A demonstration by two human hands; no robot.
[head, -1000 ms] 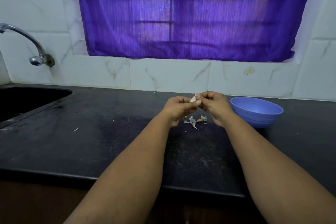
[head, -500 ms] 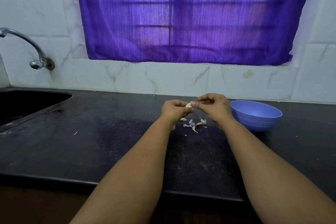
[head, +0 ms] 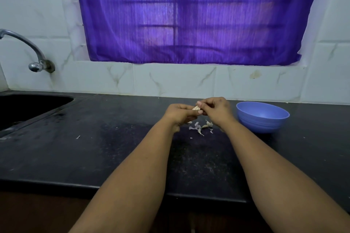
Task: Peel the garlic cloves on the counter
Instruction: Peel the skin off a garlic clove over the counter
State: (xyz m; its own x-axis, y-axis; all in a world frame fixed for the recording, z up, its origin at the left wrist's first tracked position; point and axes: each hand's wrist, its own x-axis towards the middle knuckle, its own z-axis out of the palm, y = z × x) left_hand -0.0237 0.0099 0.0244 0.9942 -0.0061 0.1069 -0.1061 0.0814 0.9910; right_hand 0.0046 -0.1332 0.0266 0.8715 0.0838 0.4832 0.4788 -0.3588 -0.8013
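Pinching 1 garlic clove [head: 196,108] between them, left hand [head: 180,114] and right hand [head: 216,109] keep a closed grip above the counter [head: 94,147]; loose peels [head: 200,126] lie below, blue bowl [head: 262,117] just beside.

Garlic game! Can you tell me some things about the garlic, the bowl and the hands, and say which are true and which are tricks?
1. Both hands hold one garlic clove between them. True.
2. The blue bowl sits left of the hands. False: it is to their right.
3. Bits of garlic skin lie on the counter under the hands. True.
4. The tap is running. False: no water shows.
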